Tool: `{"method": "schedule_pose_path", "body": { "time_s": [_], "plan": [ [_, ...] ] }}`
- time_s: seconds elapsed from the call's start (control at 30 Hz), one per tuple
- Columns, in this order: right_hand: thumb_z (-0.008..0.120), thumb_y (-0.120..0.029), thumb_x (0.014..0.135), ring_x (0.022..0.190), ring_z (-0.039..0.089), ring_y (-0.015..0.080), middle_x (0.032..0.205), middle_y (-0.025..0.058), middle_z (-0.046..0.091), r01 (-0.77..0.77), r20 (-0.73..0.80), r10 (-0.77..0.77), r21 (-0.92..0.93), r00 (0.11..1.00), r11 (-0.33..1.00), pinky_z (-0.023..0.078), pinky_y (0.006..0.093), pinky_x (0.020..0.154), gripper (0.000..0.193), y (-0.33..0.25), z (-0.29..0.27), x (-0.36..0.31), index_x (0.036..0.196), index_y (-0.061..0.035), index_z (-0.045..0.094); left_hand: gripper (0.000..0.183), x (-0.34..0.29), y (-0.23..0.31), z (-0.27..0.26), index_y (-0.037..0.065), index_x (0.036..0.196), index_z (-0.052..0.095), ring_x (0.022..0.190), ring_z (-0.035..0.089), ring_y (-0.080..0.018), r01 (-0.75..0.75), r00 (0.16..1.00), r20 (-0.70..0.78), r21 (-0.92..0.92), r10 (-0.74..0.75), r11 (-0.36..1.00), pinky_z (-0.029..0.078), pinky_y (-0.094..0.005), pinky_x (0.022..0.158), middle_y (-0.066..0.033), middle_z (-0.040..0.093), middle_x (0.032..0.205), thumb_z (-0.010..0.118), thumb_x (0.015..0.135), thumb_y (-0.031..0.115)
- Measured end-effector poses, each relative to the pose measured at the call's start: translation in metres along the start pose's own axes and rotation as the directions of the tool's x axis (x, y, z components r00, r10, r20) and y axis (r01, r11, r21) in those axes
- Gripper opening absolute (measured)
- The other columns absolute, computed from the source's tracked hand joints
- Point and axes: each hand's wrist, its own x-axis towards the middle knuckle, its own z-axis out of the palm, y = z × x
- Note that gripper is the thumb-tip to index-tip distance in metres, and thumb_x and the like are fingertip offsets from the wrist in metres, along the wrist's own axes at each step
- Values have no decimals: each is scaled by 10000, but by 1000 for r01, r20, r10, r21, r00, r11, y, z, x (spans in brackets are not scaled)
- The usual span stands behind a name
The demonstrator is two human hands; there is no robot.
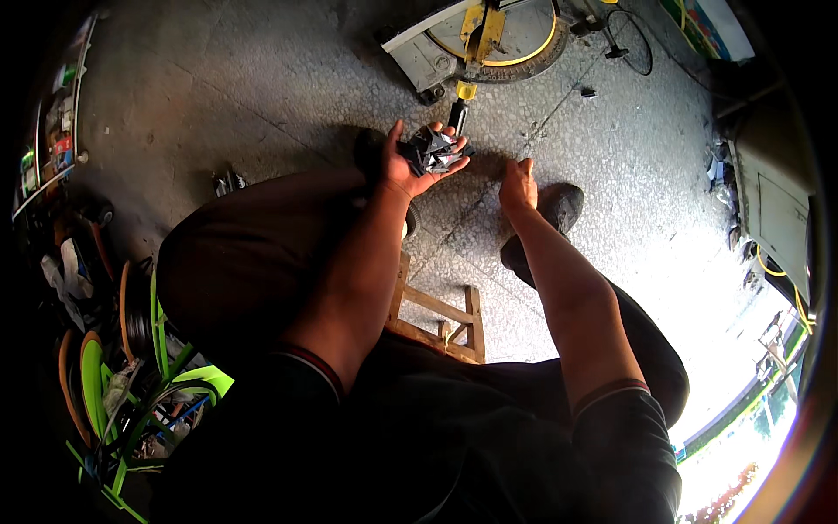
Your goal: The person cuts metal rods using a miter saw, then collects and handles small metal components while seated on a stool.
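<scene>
My left hand [403, 175] is turned palm up, its thumb and fingers spread round a small pile of black angular pieces [432, 153] with pale, shiny faces. Right of it, low over the floor, my right hand [518, 185] is closed with the fingers curled together. Whatever it pinches, if anything, is too small or hidden to make out. Just beyond my left fingertips is the black and yellow handle [460, 106] of a mitre saw [489, 44] standing on the floor.
Beneath me is a wooden stool [443, 306]. My shoe [560, 208] stands near the right hand. Green and brown curved strips [131, 375] lie in a heap at left. A grey metal cabinet [777, 205] stands at right. Small dark scraps [588, 92] lie on the speckled floor.
</scene>
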Motion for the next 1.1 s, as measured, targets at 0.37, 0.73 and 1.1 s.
{"method": "schedule_pose_path", "body": {
  "time_s": [0.37,0.73,1.1],
  "plan": [
    [652,-174,952,1049,656,465,1210,230,547,-49,-80,74,277,994,960,557,542,872,208,-93,17,26,1109,-49,596,666,-1,5,0,65,1209,634,1439,405,-426,-44,997,55,-97,49,994,286,-714,1180,-190,587,1387,449,985,665],
    [671,-155,870,998,687,437,1059,212,690,6,-270,106,383,957,924,555,523,856,199,-38,-3,76,1053,-76,667,681,25,8,9,63,1203,691,1466,405,-411,-56,992,108,-91,66,994,256,-695,1205,-151,637,1392,508,958,671],
    [569,-117,933,1210,598,472,1312,280,570,-114,-353,164,158,921,981,507,497,1009,411,95,-171,210,1335,-171,641,715,39,1,37,49,1194,685,1419,446,-431,-53,999,-11,-79,52,995,272,-707,1194,-175,651,1329,443,991,691]
  ]
}}
